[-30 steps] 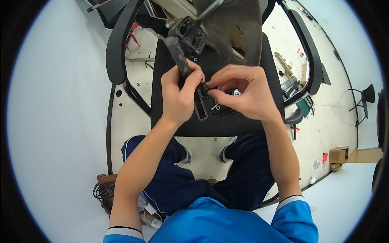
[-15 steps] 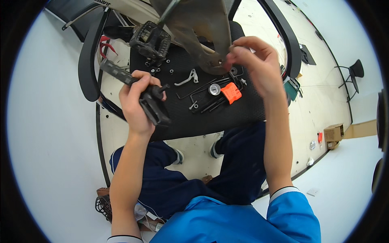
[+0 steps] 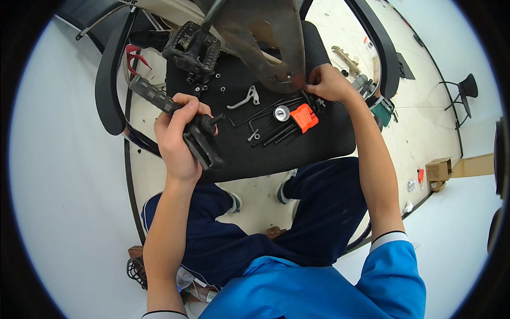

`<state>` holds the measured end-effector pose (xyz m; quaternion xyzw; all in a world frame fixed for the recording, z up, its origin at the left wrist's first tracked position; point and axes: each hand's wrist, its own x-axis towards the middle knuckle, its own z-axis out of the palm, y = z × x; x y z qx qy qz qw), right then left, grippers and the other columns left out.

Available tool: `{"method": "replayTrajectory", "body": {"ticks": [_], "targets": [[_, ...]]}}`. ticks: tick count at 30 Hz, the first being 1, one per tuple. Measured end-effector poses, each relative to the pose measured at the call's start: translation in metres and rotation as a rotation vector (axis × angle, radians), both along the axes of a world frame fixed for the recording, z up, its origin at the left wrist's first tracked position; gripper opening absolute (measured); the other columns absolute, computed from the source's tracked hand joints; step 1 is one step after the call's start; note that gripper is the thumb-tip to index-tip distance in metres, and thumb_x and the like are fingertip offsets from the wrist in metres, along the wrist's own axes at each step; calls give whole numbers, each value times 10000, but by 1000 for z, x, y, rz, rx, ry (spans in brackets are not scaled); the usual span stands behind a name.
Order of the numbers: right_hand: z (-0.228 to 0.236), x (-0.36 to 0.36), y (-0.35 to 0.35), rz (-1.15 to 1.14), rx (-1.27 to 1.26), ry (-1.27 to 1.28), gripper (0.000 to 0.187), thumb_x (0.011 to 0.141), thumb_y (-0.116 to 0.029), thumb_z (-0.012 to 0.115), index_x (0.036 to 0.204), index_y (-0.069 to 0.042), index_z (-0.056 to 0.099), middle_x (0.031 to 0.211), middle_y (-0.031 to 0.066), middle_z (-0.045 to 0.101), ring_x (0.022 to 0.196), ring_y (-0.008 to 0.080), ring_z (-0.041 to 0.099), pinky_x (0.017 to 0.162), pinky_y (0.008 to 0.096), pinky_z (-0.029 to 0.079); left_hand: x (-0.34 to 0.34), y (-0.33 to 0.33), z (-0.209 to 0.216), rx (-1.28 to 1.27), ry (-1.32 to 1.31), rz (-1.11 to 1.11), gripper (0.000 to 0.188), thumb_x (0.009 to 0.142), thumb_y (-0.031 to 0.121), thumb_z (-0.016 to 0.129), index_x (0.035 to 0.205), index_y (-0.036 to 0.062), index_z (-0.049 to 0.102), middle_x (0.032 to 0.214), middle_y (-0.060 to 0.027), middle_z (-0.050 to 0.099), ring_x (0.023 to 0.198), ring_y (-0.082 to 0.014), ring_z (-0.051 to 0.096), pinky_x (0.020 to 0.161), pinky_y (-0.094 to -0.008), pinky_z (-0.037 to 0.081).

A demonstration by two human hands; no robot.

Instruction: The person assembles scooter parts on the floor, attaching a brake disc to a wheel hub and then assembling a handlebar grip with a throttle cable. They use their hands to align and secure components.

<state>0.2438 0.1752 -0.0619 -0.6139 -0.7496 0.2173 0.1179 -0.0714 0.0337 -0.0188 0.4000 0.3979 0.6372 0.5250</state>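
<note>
My left hand (image 3: 178,141) is closed around a black part with a ribbed, grip-like bar (image 3: 154,97) and a slotted black body (image 3: 204,150) below the fingers. My right hand (image 3: 330,84) is at the far right of the black chair seat (image 3: 223,173), fingers pinched together low beside the tip of the dirty curved guard (image 3: 287,77). Whatever they hold is hidden. Near it lie an orange-holder hex key set (image 3: 305,118), several loose hex keys and a small round silver cap (image 3: 281,112). A silver lever (image 3: 246,98) lies farther left, by several small nuts and a bolt (image 3: 253,135).
A black bicycle pedal (image 3: 194,50) and a pale frame tube (image 3: 170,11) hang over the seat's far side. Chair armrests (image 3: 110,87) rise on both sides. A wrench-like tool (image 3: 345,59) and a green case (image 3: 382,112) are on the floor at right.
My right hand has moved down and to the right, from the guard's tip to the seat beside the hex keys. The left hand keeps its hold, nearly still.
</note>
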Motion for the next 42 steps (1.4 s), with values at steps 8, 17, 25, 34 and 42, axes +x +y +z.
{"method": "replayTrajectory", "body": {"ticks": [8, 17, 25, 34, 42], "targets": [[46, -9, -34, -52, 211, 488, 168, 819, -146, 710, 848, 12, 660, 604, -25, 512, 580, 64, 464, 546, 249, 384, 3, -3, 5, 12, -66, 20, 162, 926, 161, 496, 848, 19, 487, 740, -120, 507, 619, -217, 531, 624, -340, 450], [78, -111, -109, 188, -43, 1073, 178, 785, -89, 828, 863, 26, 717, 534, -102, 402, 492, -12, 308, 475, 201, 223, 11, -3, 5, 441, -115, 135, 115, 892, 84, 510, 874, -28, 527, 761, -175, 601, 651, -176, 573, 613, -279, 485], [66, -134, -117, 339, 126, 1139, 192, 733, -10, 841, 911, 3, 771, 574, -61, 539, 499, -11, 334, 479, 185, 243, 16, -5, 11, 249, -238, 66, 175, 924, 149, 504, 858, -8, 545, 770, -127, 614, 672, -121, 568, 647, -239, 454], [77, -136, -125, 297, 409, 869, 165, 734, -38, 836, 881, -7, 769, 548, -51, 509, 487, -2, 337, 467, 192, 235, 18, -1, 10, 158, -296, 105, 158, 923, 124, 520, 880, -19, 574, 772, -117, 617, 673, -126, 576, 651, -248, 472], [73, -119, -109, 333, -597, 1517, 213, 880, -128, 736, 981, 44, 662, 615, -40, 512, 483, 21, 348, 455, 205, 227, 14, 0, 12, 64, -261, 19, 178, 919, 166, 529, 847, 6, 564, 741, -105, 602, 611, -149, 574, 595, -268, 480]]}}
